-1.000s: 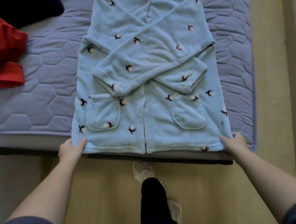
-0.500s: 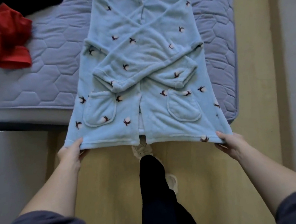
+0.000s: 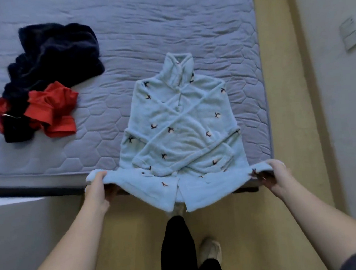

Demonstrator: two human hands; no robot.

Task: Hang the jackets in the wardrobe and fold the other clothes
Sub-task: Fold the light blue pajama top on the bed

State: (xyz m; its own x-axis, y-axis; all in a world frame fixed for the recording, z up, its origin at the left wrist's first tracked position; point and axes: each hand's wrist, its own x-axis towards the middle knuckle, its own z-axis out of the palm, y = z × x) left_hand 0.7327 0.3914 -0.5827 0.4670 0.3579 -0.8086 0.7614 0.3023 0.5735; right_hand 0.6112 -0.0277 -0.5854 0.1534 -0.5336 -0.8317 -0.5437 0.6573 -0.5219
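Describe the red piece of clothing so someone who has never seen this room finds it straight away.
On the quilted blue-grey mattress, look left, away from the pale blue robe at the near edge. The red garment lies crumpled there, nearer you than the fluffy dark navy garment it is tangled with. Nothing else there is bright red.

The fingers of the left hand (image 3: 95, 191) are hidden under the hem corner of the light blue patterned fleece robe (image 3: 181, 134); those of the right hand (image 3: 278, 174) are partly in shadow beneath the other corner. The hem covers most of a pale shoe (image 3: 179, 210). The dark navy fluffy garment (image 3: 56, 53) overlaps the crumpled red garment (image 3: 51, 112). The quilted grey-blue mattress (image 3: 162, 27) runs off the top and left edges. The white wall plate (image 3: 352, 33) is too blurred to read.
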